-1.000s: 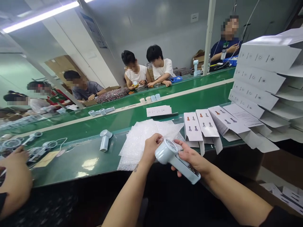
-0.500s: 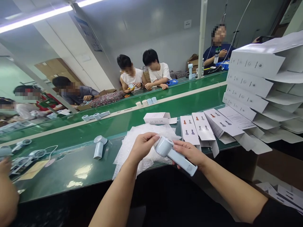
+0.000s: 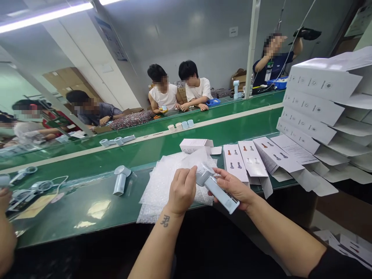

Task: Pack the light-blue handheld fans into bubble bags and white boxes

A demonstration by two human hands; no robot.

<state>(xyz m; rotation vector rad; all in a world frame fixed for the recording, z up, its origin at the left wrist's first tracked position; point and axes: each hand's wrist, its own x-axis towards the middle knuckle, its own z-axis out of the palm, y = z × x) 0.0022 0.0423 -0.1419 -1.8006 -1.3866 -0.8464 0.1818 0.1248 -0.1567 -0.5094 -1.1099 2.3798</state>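
A light-blue handheld fan [image 3: 220,193] is tilted in front of me, its round head up and left, its handle pointing down to the right. My right hand [image 3: 236,190] is closed round the upper handle from the right. Beside the fan's head, my left hand [image 3: 182,190] has its fingers pinched together. A pale, see-through smear shows by those fingertips, and I cannot make out what they hold. Beneath both hands lies a pile of bubble-wrap bags [image 3: 158,186]. A second light-blue fan [image 3: 120,181] rests on the green work surface to the left.
White printed boxes [image 3: 234,162] lie right of the bubble wrap, near a tall stack of open boxes [image 3: 314,102]. More fans [image 3: 29,193] and a co-worker's arm [image 3: 6,232] are at far left. Across the green conveyor belt [image 3: 151,149] sit several people.
My left hand has turned, bringing its wrist tattoo into view, and its fingers pinch beside the fan's head. The right hand keeps holding the fan. A person at the back has raised both arms.
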